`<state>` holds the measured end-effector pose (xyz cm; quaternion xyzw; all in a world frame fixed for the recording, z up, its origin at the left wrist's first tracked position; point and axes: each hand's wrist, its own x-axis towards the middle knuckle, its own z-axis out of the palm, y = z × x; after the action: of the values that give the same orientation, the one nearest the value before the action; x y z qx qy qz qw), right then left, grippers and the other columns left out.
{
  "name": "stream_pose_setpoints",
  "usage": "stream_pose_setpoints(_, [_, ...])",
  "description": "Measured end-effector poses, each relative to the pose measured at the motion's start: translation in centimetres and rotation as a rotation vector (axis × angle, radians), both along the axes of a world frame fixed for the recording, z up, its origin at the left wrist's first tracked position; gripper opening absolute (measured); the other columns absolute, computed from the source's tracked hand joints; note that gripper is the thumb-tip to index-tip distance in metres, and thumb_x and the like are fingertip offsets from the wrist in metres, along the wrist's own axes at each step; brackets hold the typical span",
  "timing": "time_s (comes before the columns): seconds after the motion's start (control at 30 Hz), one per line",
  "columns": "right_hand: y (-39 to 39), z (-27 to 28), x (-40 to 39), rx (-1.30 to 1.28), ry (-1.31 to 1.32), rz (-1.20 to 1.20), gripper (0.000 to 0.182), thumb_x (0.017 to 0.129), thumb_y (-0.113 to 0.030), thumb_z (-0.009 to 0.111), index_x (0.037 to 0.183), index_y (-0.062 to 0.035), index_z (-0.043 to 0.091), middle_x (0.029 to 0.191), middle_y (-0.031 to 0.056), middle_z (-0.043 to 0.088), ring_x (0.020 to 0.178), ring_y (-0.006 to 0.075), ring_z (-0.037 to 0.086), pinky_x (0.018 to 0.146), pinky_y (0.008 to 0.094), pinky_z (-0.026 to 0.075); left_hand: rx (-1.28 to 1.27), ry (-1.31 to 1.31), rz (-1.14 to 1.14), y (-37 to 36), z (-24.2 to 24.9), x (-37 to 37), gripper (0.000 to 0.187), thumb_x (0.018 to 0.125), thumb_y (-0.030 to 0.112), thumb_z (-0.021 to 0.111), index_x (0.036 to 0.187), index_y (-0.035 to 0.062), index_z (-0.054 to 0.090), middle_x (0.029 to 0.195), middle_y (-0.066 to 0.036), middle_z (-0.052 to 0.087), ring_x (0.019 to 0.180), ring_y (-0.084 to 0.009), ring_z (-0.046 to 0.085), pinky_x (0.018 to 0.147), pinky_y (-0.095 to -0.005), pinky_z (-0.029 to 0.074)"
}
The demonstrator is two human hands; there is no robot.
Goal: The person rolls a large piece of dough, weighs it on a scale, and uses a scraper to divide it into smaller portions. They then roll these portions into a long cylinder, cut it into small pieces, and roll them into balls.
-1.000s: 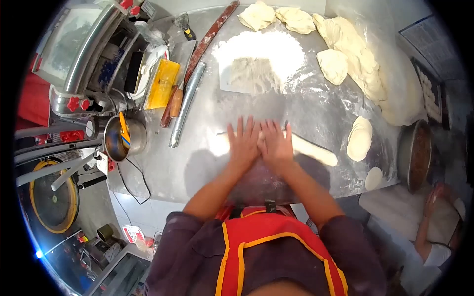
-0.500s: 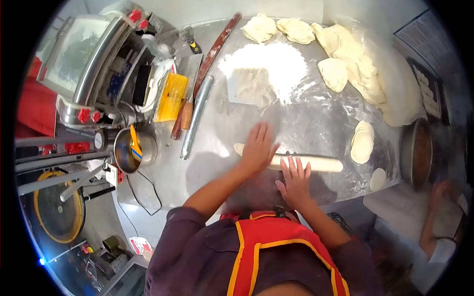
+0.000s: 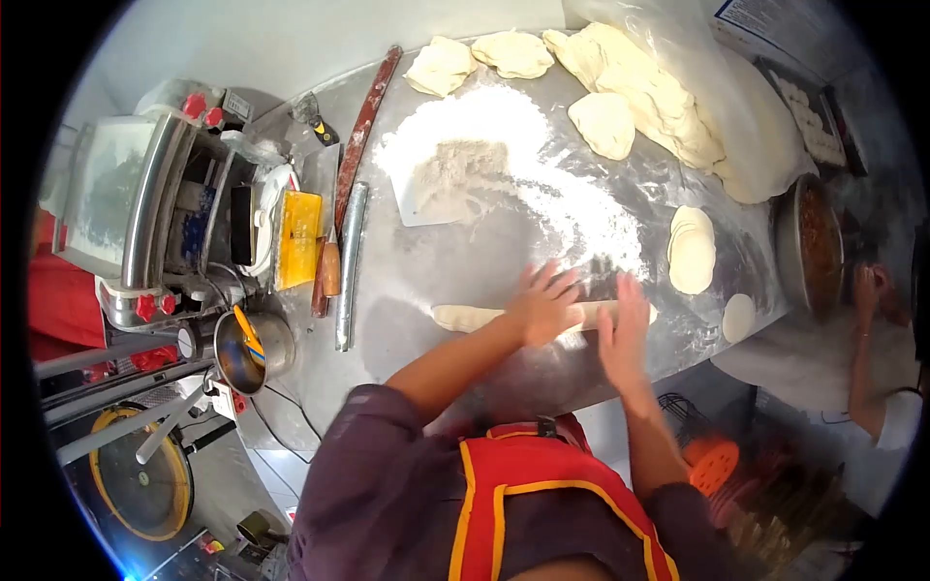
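Observation:
A long roll of pale dough [image 3: 467,318] lies across the metal table in front of me. Over its middle is my left hand [image 3: 545,306], palm down with the fingers spread. Near the roll's right end, my right hand [image 3: 628,329] is blurred, its fingers stretched out and the thumb apart. Whether either palm presses on the dough is hard to tell. Behind the hands spreads white flour [image 3: 484,121], partly covering a flat scraper [image 3: 412,203]. A stack of flat dough rounds [image 3: 692,250] lies to the right, with a single round [image 3: 738,318] nearer the table's edge.
Dough lumps [image 3: 603,126] and a large dough mass [image 3: 649,97] lie at the back. On the left are a metal tube [image 3: 351,266], red-brown stick [image 3: 366,126], yellow scraper [image 3: 299,240], pot [image 3: 254,351] and dough machine [image 3: 145,208]. A filling bowl [image 3: 814,247] and another person's hands [image 3: 872,288] are at right.
The view has shifted, so the table's things appear further left. My right hand has moved out toward the roll's right end. Flour now extends closer to the roll on the right.

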<state>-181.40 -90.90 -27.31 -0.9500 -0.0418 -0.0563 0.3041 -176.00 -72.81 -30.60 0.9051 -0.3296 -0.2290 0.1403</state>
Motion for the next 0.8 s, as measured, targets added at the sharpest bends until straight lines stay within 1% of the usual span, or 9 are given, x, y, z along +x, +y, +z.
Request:
stream_pose_setpoints(0.17, [-3.8,-6.8,9.9,-0.189,0.14,-0.313,0.064,0.094,-0.04,0.049,0.145,-0.0058,0.031,0.151,0.0251,0.023,0.139,0.0466,0.019,0.11,0.0592,0.017,0.113,-0.164,0.448,9.0,0.4,-4.2,0.062,0.096,0.046,0.043,0.144,0.0092,0.036,0.153,-0.014,0.028,0.142,-0.037,0.019,0.113,-0.0548,0.015])
stream_pose_setpoints(0.27, [1.6,-7.4,13.3,-0.415,0.208,-0.326,0.064,0.094,-0.045,0.047,0.144,-0.0082,0.033,0.152,0.0226,0.022,0.139,0.0448,0.019,0.108,0.0638,0.018,0.045,-0.223,0.588,10.5,1.0,-4.3,0.062,0.095,0.043,0.047,0.144,0.0067,0.036,0.151,-0.019,0.028,0.14,-0.0403,0.021,0.113,-0.0547,0.016])
stream_pose_setpoints(0.33, [6.2,-4.6,12.5,-0.495,0.22,-0.015,0.063,0.093,-0.047,0.046,0.143,-0.0106,0.036,0.152,0.0195,0.025,0.14,0.0422,0.02,0.106,0.0682,0.016,-0.054,-0.335,0.635,10.4,0.3,-2.9,0.061,0.095,0.041,0.049,0.143,0.0057,0.036,0.15,-0.022,0.027,0.139,-0.0422,0.021,0.112,-0.0554,0.017])
stream_pose_setpoints(0.4, [8.5,-6.4,9.0,-0.322,0.002,0.338,0.059,0.094,-0.046,0.046,0.142,-0.0125,0.038,0.15,0.0176,0.03,0.139,0.0409,0.024,0.105,0.0687,0.018,-0.052,-0.39,0.663,9.2,0.0,-0.1,0.06,0.095,0.038,0.051,0.143,0.0059,0.036,0.15,-0.023,0.025,0.139,-0.0435,0.02,0.112,-0.0553,0.017])
stream_pose_setpoints(0.47, [8.9,-3.3,5.8,-0.236,0.155,0.642,0.052,0.095,-0.04,0.045,0.137,-0.0101,0.045,0.15,0.0194,0.029,0.14,0.0412,0.022,0.108,0.065,0.018,-0.084,-0.442,0.668,7.9,-0.3,3.2,0.06,0.095,0.039,0.05,0.144,0.0068,0.036,0.151,-0.022,0.025,0.14,-0.0432,0.018,0.113,-0.0547,0.016])
stream_pose_setpoints(0.57, [6.2,-1.5,4.2,-0.169,0.435,0.686,0.046,0.094,-0.032,0.048,0.132,-0.0064,0.05,0.143,0.0195,0.04,0.136,0.0367,0.033,0.11,0.0548,0.024,-0.147,-0.4,0.706,5.6,-2.4,7.9,0.061,0.096,0.044,0.045,0.145,0.0113,0.034,0.154,-0.019,0.022,0.142,-0.043,0.014,0.114,-0.0563,0.011])
stream_pose_setpoints(0.67, [-0.3,-2.6,4.1,0.062,-0.038,0.497,0.037,0.089,-0.016,0.055,0.122,0.0011,0.055,0.126,0.0229,0.054,0.122,0.0384,0.047,0.106,0.0464,0.033,0.008,-0.334,0.687,1.9,-3.7,8.9,0.062,0.096,0.051,0.04,0.146,0.0158,0.033,0.156,-0.015,0.02,0.143,-0.0425,0.011,0.113,-0.0599,0.005])
stream_pose_setpoints(0.73, [-3.9,-1.7,4.6,-0.023,-0.015,0.283,0.041,0.088,-0.014,0.057,0.126,0.0029,0.053,0.129,0.0238,0.052,0.122,0.0403,0.047,0.107,0.0464,0.034,0.001,-0.259,0.453,-0.1,-2.2,6.4,0.064,0.095,0.055,0.037,0.147,0.0179,0.032,0.156,-0.012,0.02,0.143,-0.042,0.01,0.111,-0.0641,0.004])
stream_pose_setpoints(0.8, [-7.1,-2.6,5.1,-0.025,0.045,0.049,0.042,0.09,-0.017,0.057,0.127,0.0031,0.052,0.134,0.0257,0.048,0.125,0.0414,0.044,0.108,0.045,0.033,0.021,-0.159,0.272,-0.3,-0.6,2.3,0.067,0.094,0.057,0.037,0.146,0.0146,0.033,0.155,-0.013,0.023,0.143,-0.0417,0.012,0.11,-0.0651,0.01])
